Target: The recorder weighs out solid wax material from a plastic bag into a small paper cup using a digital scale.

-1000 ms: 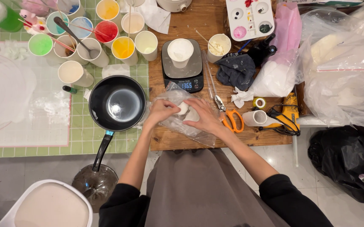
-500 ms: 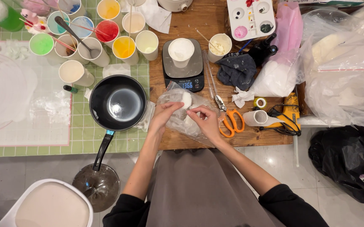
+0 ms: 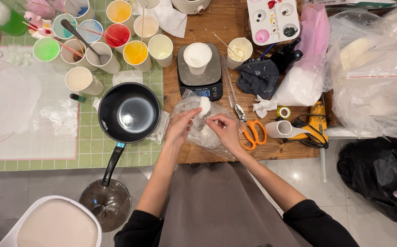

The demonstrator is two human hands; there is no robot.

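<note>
A person's left hand [image 3: 181, 126] and right hand [image 3: 223, 130] meet over a clear plastic bag [image 3: 203, 130] at the near edge of a wooden board [image 3: 217, 27]; the left fingers pinch a soft white lump [image 3: 204, 106] lifted just above the bag's mouth, while the right fingers are pressed together on the crinkled film beside it — the bag's lower end hangs over the board's front edge. Just left, a round black pan [image 3: 130, 113] sits on a green gridded mat [image 3: 116, 155], its handle jutting past the table edge. Directly behind the hands stands a dark digital scale [image 3: 200, 73] carrying a white cup [image 3: 197, 57]; orange-handled scissors [image 3: 252, 132] lie touching distance to the right. Little bare board remains — a strip of wood in front of the scissors; paper cups of coloured liquid [image 3: 116, 34] crowd the far left, and bulky translucent bags [image 3: 377, 68] fill the right side.
</note>
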